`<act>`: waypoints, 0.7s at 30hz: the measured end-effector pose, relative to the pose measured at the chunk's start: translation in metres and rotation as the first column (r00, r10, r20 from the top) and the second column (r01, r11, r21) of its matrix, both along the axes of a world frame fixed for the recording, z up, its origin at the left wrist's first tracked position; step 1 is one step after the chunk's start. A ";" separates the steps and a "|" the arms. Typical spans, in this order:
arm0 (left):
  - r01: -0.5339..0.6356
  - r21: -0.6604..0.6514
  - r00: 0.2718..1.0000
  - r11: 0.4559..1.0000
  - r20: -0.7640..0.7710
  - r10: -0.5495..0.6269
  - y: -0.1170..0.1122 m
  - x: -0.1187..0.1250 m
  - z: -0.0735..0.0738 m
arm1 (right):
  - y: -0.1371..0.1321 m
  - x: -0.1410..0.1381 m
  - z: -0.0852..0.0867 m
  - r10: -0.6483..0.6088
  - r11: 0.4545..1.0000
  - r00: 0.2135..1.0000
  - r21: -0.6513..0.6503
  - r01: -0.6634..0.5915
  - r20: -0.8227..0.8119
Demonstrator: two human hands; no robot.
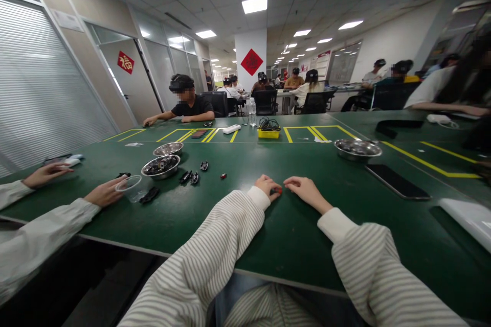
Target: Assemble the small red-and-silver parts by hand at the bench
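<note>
My left hand (267, 186) is closed over the green table, its fingers round a small red-and-black part (277, 190); most of that part is hidden by the fingers. Just to the right is my right hand (306, 192), with fingers stretched toward the left hand and a narrow gap between them. I see nothing held in it. Further left on the tabletop lies another small red-and-black piece (223, 176). Beyond it are several black, shiny parts (194, 178) and one more such part (204, 165).
Metal bowls (161, 174) of black parts stand left; another bowl (358, 157) stands right. A phone (398, 182) lies at right. Beside me, a co-worker's hand (104, 191) is near a clear plastic cup (134, 190). Further back are a yellow box of cables (268, 134) and a bottle (252, 112).
</note>
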State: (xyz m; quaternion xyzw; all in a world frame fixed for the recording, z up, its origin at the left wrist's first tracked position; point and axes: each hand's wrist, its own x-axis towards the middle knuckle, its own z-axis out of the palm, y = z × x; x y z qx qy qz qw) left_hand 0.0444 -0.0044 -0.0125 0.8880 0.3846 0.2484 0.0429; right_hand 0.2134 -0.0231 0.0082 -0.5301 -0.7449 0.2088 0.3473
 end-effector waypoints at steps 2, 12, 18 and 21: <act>0.005 -0.029 1.000 1.000 0.006 -0.005 0.002 -0.010 0.004 | 0.000 0.001 0.000 0.064 0.998 0.996 0.004 -0.064 0.063; -0.895 0.016 0.427 0.446 -0.258 0.867 0.021 -0.097 0.026 | -0.009 -0.008 -0.003 0.084 0.988 0.969 0.104 -0.110 0.232; -0.743 -0.105 0.658 0.661 -0.296 0.693 0.028 -0.090 0.016 | -0.008 -0.009 -0.004 0.079 0.989 0.987 0.109 -0.095 0.142; -0.436 -0.109 0.892 0.893 -0.182 0.413 0.019 -0.062 0.011 | -0.008 -0.011 -0.003 0.082 0.994 0.996 0.064 -0.083 0.025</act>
